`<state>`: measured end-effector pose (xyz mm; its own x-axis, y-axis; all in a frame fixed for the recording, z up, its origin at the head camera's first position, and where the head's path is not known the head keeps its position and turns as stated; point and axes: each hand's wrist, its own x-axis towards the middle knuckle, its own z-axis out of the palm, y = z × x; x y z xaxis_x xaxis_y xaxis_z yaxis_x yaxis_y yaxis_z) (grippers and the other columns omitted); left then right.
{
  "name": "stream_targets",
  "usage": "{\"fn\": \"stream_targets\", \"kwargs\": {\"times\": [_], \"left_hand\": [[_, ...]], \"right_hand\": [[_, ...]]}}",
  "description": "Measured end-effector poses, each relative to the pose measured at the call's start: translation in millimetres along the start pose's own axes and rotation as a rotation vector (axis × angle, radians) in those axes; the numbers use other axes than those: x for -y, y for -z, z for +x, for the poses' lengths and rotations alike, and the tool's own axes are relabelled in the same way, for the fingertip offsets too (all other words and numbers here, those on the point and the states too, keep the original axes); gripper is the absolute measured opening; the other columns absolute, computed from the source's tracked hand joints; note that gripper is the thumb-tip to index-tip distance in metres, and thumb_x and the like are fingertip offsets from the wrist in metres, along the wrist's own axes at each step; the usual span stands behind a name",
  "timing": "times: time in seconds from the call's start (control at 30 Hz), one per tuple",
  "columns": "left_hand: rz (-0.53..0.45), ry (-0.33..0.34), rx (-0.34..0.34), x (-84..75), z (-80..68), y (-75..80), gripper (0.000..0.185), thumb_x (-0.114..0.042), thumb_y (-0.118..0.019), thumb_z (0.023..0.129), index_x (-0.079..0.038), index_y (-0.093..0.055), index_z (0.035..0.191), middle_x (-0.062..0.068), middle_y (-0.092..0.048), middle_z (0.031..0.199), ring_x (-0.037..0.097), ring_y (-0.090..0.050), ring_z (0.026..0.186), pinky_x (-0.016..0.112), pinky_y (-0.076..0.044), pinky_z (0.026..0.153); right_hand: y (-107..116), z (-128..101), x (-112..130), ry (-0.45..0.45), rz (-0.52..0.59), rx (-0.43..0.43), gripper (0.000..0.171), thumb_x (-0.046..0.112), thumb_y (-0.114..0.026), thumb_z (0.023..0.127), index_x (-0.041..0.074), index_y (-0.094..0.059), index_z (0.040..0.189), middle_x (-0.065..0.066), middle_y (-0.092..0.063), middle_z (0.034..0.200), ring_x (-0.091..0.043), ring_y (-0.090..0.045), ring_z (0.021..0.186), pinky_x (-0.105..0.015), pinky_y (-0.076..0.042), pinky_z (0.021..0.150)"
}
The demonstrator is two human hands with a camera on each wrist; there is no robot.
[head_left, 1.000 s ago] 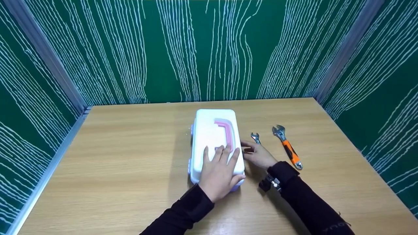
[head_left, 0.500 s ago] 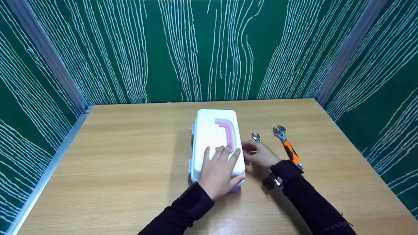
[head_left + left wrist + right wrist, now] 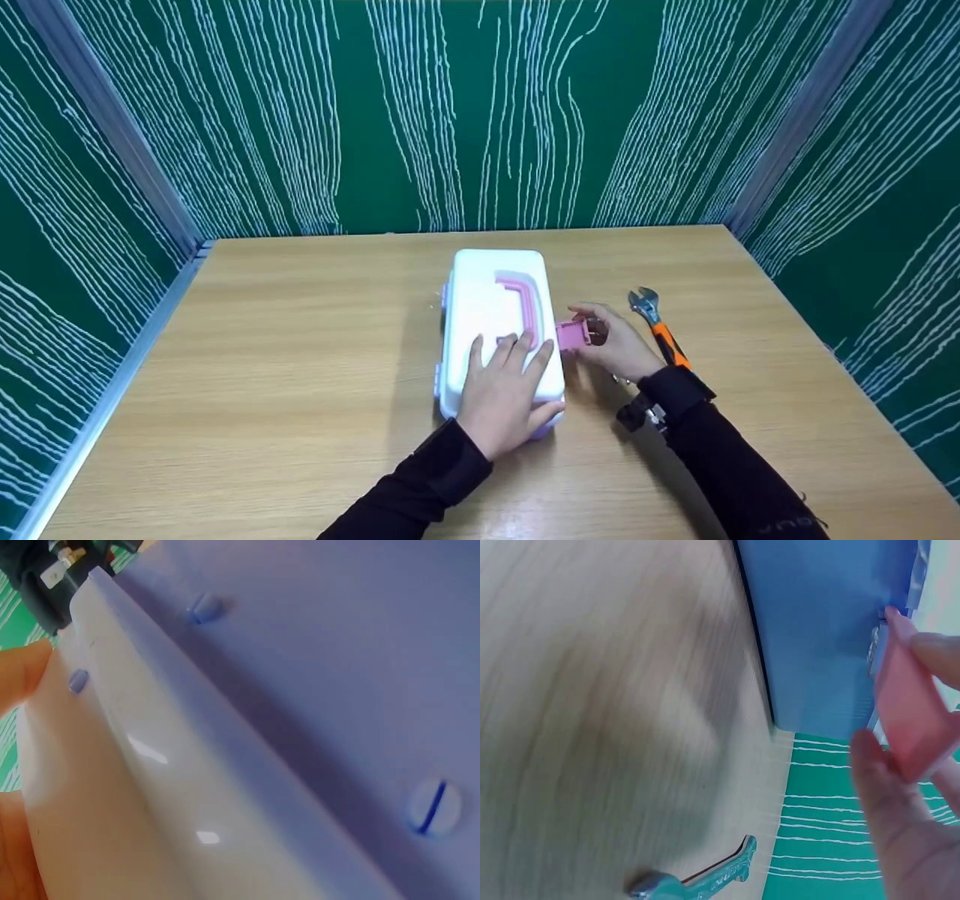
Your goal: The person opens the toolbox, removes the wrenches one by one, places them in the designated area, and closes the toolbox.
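A white toolbox [image 3: 487, 315] with a purple-blue base stands lengthwise on the table, lid down. My left hand [image 3: 499, 409] rests on the near part of its lid with fingers spread, over the lower end of the recessed pink handle [image 3: 523, 307]. At the right side, my right hand [image 3: 619, 345] holds a pink latch [image 3: 574, 335], which sticks out from the box. In the right wrist view, fingers lie on both sides of this latch [image 3: 915, 705], which is tilted away from the blue side wall [image 3: 825, 637]. The left wrist view shows the lid edge [image 3: 187, 742] close up.
An adjustable wrench [image 3: 660, 326] with an orange and black handle lies right of my right hand. A smaller wrench is mostly hidden under that hand. Green walls with white lines [image 3: 405, 112] rise behind and beside the wooden table [image 3: 300, 360].
My right hand has moved slightly right, away from the box side, swinging the pink latch outward. The smaller wrench is now covered by the hand. My left hand has stayed in place.
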<state>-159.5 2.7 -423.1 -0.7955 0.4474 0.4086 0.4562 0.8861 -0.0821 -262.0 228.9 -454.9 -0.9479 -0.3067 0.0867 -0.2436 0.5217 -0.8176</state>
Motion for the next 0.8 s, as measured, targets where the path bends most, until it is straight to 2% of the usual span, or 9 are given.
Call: {"fn": "stream_targets", "kwargs": {"times": [0.07,0.2,0.27,0.37,0.43,0.57,0.8], "left_hand": [[0.005,0.000,0.003,0.1,0.2,-0.2,0.076,-0.071,-0.051,0.086,-0.024,-0.045,0.146,0.003,-0.051,0.146,0.022,-0.049,0.131,0.056,-0.035,0.109],[0.005,0.002,0.004,-0.1,0.7,0.6,0.076,-0.071,-0.052,0.086,-0.025,-0.046,0.146,0.003,-0.051,0.146,0.023,-0.050,0.131,0.056,-0.035,0.109],[0.004,0.004,0.003,-0.1,0.8,0.2,0.076,-0.071,-0.052,0.085,-0.025,-0.046,0.146,0.002,-0.051,0.146,0.023,-0.050,0.131,0.056,-0.035,0.109],[0.000,0.007,0.007,-0.1,0.8,-0.5,0.076,-0.071,-0.052,0.086,-0.025,-0.046,0.146,0.002,-0.051,0.146,0.023,-0.050,0.131,0.056,-0.035,0.109],[-0.003,0.007,0.012,0.0,0.8,-0.7,0.076,-0.071,-0.052,0.086,-0.025,-0.045,0.146,0.003,-0.051,0.147,0.023,-0.049,0.132,0.056,-0.034,0.110],[-0.005,0.007,0.016,0.0,1.1,0.1,0.076,-0.071,-0.051,0.086,-0.025,-0.045,0.147,0.003,-0.050,0.147,0.023,-0.049,0.132,0.056,-0.034,0.110],[-0.003,0.007,0.013,0.3,0.6,-1.5,0.076,-0.070,-0.052,0.086,-0.025,-0.045,0.147,0.003,-0.050,0.147,0.023,-0.049,0.132,0.056,-0.033,0.110]], "right_hand": [[0.5,-0.1,1.0,0.020,0.022,-0.010,0.063,0.001,-0.070,0.085,0.003,-0.044,0.143,-0.022,-0.055,0.136,-0.037,-0.058,0.120,-0.041,-0.051,0.099],[0.1,0.7,2.1,0.050,0.106,-0.027,0.060,0.000,-0.071,0.085,-0.002,-0.046,0.139,-0.024,-0.056,0.135,-0.036,-0.060,0.119,-0.028,-0.053,0.096],[-0.5,1.2,2.9,0.064,0.149,-0.033,0.057,0.001,-0.073,0.085,-0.003,-0.049,0.136,-0.025,-0.059,0.131,-0.031,-0.062,0.116,-0.021,-0.052,0.093],[-1.8,2.5,4.0,0.071,0.200,-0.041,0.054,0.007,-0.075,0.084,-0.003,-0.053,0.132,-0.023,-0.063,0.126,-0.023,-0.065,0.112,-0.016,-0.052,0.091],[-2.6,3.4,4.8,0.067,0.206,-0.044,0.054,0.013,-0.076,0.084,-0.001,-0.055,0.133,-0.021,-0.064,0.126,-0.019,-0.065,0.111,-0.015,-0.052,0.091],[-3.8,6.0,6.3,0.077,0.210,-0.034,0.057,0.021,-0.076,0.085,0.001,-0.056,0.135,-0.017,-0.063,0.129,-0.025,-0.063,0.117,-0.017,-0.052,0.092],[-5.5,8.3,10.1,0.166,0.196,0.017,0.050,0.018,-0.070,0.091,0.007,-0.056,0.138,-0.016,-0.058,0.129,-0.032,-0.060,0.121,-0.019,-0.052,0.093]]}}
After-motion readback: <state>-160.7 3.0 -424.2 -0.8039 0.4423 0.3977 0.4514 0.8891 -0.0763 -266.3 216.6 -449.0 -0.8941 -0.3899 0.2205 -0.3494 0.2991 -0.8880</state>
